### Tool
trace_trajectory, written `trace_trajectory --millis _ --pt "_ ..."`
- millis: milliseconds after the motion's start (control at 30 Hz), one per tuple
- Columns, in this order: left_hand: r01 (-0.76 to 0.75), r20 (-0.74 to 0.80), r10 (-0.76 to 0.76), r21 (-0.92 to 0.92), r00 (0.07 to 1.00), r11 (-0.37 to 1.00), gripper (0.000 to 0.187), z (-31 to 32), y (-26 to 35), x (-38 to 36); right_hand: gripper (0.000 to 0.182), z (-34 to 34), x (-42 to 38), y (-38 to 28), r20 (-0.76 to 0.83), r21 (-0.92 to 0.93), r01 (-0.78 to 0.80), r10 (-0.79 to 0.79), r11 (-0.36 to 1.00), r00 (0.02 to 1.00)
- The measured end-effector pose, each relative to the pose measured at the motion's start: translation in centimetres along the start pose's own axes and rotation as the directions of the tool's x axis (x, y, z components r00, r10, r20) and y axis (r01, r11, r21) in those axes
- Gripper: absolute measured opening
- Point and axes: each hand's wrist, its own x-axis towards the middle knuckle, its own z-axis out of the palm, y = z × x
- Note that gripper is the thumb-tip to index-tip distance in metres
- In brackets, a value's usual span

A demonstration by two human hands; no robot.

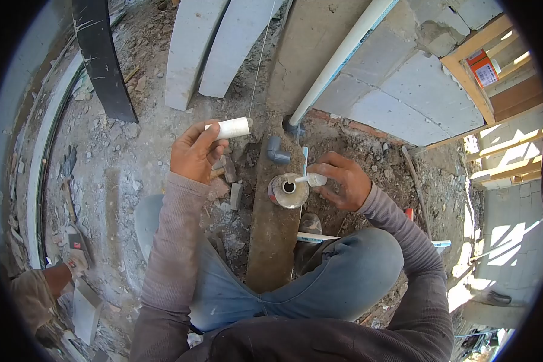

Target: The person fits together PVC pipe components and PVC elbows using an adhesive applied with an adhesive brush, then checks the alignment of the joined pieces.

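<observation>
My left hand grips a short white pipe piece, held roughly level with its far end pointing right. In my right hand is a whitish cap with a short stem, pinched between the fingers. The stem's tip is at the opening of a round can, which stands on a narrow concrete ledge between my legs. A grey elbow fitting lies on the ledge just beyond the can.
A long white pipe rises from the ground ahead. White blocks and a dark board stand at the upper left. At lower left, a co-worker's gloved hand is beside a tool. Rubble surrounds the ledge.
</observation>
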Motion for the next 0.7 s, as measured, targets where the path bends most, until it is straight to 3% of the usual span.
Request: trace_trajectory --millis 167,233,333,567,667,700 --pt "-0.021 0.079 0.021 -0.002 0.997 1.000 0.032 1.0 -0.4 0.1 0.049 5.9 0.3 2.3 0.188 -0.050 -0.020 0.029 0.999 0.982" --pt "-0.029 0.102 0.030 -0.005 0.994 1.000 0.033 1.0 -0.6 -0.1 0.052 8.9 0.7 3.2 0.297 -0.269 0.135 -0.051 0.954 0.953" --pt "-0.055 0.169 0.040 0.090 0.985 0.994 0.032 0.8 -0.4 -0.2 0.062 11.0 1.2 4.2 0.302 -0.327 0.268 -0.169 0.906 0.938" --pt "0.006 0.125 -0.021 0.116 0.992 0.993 0.030 0.6 -0.8 0.4 0.072 9.2 0.3 2.4 0.249 -0.263 0.113 -0.045 0.958 0.967" --pt "0.041 0.119 -0.057 0.136 0.991 0.990 0.030 0.5 -1.1 0.6 0.068 6.6 0.2 0.8 0.148 -0.220 0.068 -0.035 0.973 0.988" --pt "0.048 0.122 -0.066 0.141 0.990 0.989 0.029 0.5 -1.2 0.6 0.063 5.6 0.3 0.9 0.018 -0.099 0.040 -0.038 0.994 0.999"
